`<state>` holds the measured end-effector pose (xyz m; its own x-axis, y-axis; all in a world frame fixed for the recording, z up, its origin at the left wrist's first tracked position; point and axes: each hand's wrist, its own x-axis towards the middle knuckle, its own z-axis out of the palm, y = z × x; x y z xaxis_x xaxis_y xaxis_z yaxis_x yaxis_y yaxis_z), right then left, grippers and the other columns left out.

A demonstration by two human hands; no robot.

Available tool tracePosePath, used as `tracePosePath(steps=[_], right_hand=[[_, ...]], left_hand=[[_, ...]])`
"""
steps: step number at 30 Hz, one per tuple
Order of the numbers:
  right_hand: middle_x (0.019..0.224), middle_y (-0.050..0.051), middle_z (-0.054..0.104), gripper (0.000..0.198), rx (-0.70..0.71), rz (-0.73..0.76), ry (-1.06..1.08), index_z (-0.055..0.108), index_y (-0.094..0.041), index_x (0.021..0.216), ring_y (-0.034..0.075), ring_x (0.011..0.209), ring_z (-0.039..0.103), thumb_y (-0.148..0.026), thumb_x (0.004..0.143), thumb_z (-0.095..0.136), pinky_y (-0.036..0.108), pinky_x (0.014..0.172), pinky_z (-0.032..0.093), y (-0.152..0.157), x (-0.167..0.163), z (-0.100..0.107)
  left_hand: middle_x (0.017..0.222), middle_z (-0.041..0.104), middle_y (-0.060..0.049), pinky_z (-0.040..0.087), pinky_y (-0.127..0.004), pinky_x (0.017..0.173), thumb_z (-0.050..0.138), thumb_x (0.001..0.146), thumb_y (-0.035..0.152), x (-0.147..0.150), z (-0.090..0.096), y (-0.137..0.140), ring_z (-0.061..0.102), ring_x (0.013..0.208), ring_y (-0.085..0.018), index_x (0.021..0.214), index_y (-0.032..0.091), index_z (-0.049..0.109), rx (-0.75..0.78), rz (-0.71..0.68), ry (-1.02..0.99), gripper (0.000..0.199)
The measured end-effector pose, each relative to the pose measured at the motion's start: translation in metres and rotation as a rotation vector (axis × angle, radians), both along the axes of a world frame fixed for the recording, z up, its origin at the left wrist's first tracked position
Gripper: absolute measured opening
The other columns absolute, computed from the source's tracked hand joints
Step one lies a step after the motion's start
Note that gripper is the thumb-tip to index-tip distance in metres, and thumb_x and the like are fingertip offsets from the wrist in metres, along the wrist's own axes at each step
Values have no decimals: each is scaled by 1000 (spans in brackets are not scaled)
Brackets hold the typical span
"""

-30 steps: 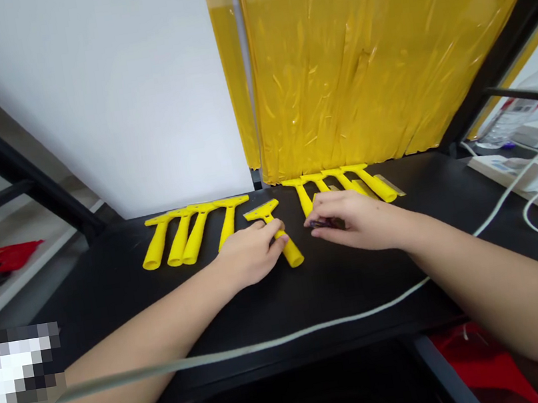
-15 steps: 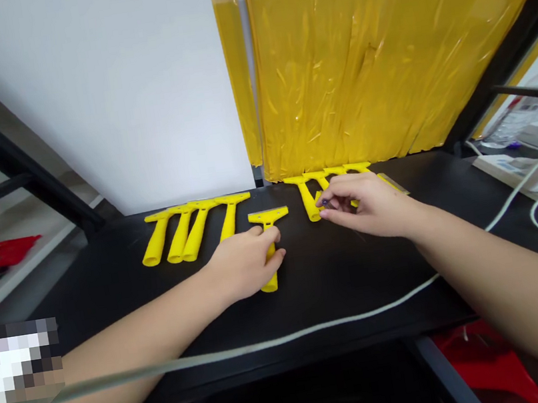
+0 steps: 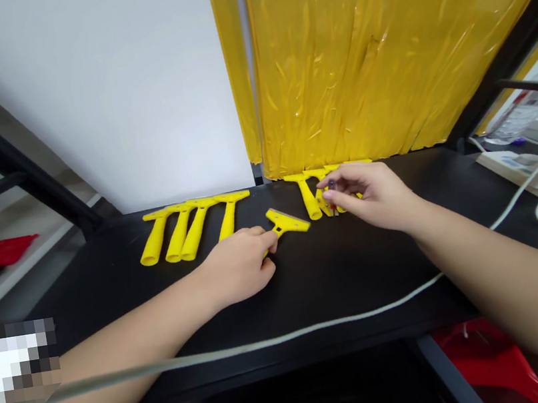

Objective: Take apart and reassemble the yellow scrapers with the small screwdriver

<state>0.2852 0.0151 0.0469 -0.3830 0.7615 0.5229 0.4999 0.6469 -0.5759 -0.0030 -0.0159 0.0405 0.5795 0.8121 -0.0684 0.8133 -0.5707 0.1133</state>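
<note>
Scraper (image 3: 293, 222) swung rightward, clasped by left hand (image 3: 241, 265); right hand (image 3: 377, 197) pinches tool (image 3: 331, 185); cable (image 3: 289, 337) crosses left forearm (image 3: 142, 335).

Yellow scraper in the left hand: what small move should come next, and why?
Perhaps bring the small tool in the right hand over to the yellow scraper: the left hand holds it, head exposed, and the tool is apart from it.

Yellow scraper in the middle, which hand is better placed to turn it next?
Probably the left hand: it holds that yellow scraper, while the right hand holds a small dark object near other scrapers.
</note>
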Motion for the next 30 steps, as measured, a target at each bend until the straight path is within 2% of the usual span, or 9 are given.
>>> tracePosePath(steps=[2, 4, 9, 15, 23, 30], right_hand=[[90, 7, 75, 26, -36, -11, 126, 74, -18, 110, 21, 76, 71, -40, 96, 71, 35, 72, 60, 5, 0, -6], [91, 7, 74, 28, -69, 2, 254, 73, -19, 112, 21, 77, 73, -41, 94, 74, 36, 73, 62, 9, -2, -12], [93, 3, 71, 37, -109, 60, 495, 64, -24, 115, 19, 79, 74, -40, 88, 83, 35, 75, 66, 9, -14, -21], [91, 2, 68, 36, -126, 83, 466, 57, -24, 103, 16, 74, 71, -41, 86, 85, 32, 69, 62, 5, -20, -24], [91, 2, 67, 32, -129, 107, 401, 59, -24, 104, 17, 75, 70, -41, 89, 82, 33, 68, 60, 7, -23, -34], [81, -1, 63, 31, -132, 102, 559, 58, -25, 87, 15, 69, 65, -39, 86, 86, 31, 62, 56, 6, -31, -33]], left_hand=[[100, 67, -5, 53, -38, 85, 53, 92, 23, -2, -2, 2, 66, 97, -26, 92, 22, 61, 2, -10, -20, 8], [100, 68, -5, 52, -38, 84, 54, 95, 26, -2, -5, 3, 66, 98, -26, 96, 22, 60, 4, -31, -75, 7], [124, 71, -5, 50, -38, 100, 51, 106, 30, 0, -16, 6, 64, 119, -25, 134, 27, 61, -24, -196, -203, 30], [118, 70, -3, 48, -36, 101, 49, 109, 27, 3, -21, 9, 65, 114, -22, 137, 30, 68, -19, -257, -189, 34], [114, 70, -5, 49, -35, 99, 49, 109, 26, 2, -22, 10, 65, 111, -22, 138, 26, 70, -17, -272, -207, 36], [113, 70, -6, 49, -36, 101, 51, 109, 26, 2, -27, 13, 64, 110, -22, 136, 24, 71, -26, -284, -257, 33]])
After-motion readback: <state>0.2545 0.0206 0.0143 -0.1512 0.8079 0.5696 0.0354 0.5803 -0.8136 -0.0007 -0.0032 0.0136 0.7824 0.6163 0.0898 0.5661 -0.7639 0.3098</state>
